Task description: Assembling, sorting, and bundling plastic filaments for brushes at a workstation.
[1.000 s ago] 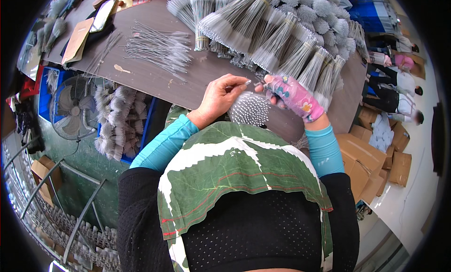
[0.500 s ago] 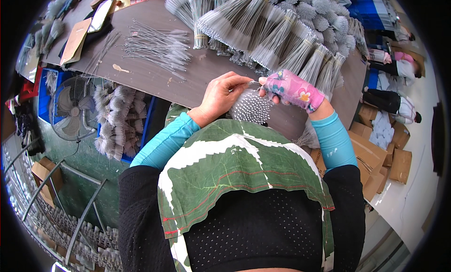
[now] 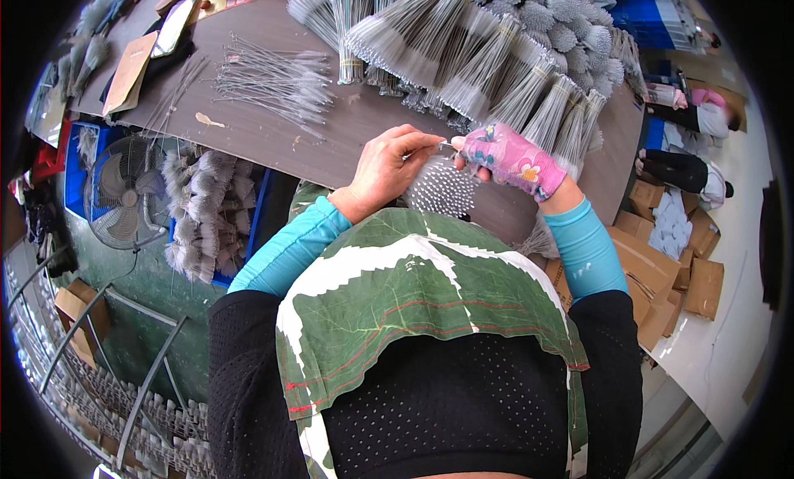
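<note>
My left hand, bare, is closed in a pinch at the near side of the table. My right hand, in a pink flowered fingerless glove, is closed close beside it. Between their fingertips shows a short, thin, pale strand; its kind is too small to tell. Just below the fingers, a tight bundle of thin wire brushes turns its pale, dotted ends toward me. The hands hide the bundle's far part. Beyond them, several banded bundles of wire brushes lie in a row.
Loose wire brushes are spread on the brown table, left of a large pile of bundles. A fan and a blue crate of brushes stand at the left. Cardboard boxes lie at the right, where other people are farther off.
My right hand has shifted very slightly left, and its lower fingers are curled a little differently. My left hand keeps its pinch in the same place.
</note>
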The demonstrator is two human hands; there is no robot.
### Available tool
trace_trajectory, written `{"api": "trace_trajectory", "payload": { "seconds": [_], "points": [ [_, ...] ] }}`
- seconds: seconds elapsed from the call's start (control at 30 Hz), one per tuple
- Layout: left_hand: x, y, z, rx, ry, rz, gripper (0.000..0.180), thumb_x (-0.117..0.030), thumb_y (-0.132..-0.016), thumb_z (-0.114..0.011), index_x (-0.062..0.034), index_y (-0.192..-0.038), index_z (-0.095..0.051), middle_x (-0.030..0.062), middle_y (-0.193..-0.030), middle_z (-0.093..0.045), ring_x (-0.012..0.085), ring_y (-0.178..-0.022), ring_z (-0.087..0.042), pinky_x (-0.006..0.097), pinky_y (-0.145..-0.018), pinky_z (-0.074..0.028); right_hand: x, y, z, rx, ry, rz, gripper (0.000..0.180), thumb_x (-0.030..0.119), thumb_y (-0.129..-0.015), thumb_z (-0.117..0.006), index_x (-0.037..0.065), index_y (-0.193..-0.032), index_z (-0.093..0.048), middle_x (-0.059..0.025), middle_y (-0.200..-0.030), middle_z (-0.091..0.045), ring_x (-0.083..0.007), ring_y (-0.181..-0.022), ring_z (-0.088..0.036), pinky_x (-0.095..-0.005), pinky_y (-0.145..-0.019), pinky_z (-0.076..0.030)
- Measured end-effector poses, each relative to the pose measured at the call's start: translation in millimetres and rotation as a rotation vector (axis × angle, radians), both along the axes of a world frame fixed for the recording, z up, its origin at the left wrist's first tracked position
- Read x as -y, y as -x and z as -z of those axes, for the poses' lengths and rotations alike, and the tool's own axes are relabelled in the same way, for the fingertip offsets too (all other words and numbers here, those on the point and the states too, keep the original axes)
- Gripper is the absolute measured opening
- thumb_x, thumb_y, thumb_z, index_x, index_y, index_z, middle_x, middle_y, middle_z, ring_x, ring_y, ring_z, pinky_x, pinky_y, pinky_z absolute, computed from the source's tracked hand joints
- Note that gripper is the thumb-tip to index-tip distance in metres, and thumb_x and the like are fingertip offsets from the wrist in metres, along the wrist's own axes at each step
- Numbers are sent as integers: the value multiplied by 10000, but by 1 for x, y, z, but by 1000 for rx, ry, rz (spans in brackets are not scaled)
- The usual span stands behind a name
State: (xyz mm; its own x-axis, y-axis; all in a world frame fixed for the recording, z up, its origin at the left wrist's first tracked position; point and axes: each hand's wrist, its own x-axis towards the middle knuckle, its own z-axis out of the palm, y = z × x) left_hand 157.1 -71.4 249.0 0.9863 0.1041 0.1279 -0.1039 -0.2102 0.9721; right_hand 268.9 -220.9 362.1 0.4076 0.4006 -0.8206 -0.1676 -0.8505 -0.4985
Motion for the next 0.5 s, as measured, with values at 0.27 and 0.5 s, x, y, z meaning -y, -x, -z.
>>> {"api": "trace_trajectory", "payload": {
  "seconds": [0.27, 0.5],
  "points": [
    [-1, 0, 0, -143, 109, 50, 144, -94, -821, -630, -58, -958, -657, 63, -825, -616, 189, -757, -613, 293, -664, -487, 12, -4, 0, -46, -67, 36, 357, 373, -886, -554, 42, -821, -671, 29, -587, -534, -32, -509, -456, -189, -463, -328],
    [-9, -9, 15, -459, 702, 334, 220, -122, -898, -582, -12, -1088, -598, 26, -1001, -627, 79, -923, -554, 230, -854, -443, 21, 7, 28, 189, -396, -65, 189, 206, -812, -666, 23, -856, -640, 10, -721, -577, -59, -683, -511, -223, -614, -415]
  ]
}}
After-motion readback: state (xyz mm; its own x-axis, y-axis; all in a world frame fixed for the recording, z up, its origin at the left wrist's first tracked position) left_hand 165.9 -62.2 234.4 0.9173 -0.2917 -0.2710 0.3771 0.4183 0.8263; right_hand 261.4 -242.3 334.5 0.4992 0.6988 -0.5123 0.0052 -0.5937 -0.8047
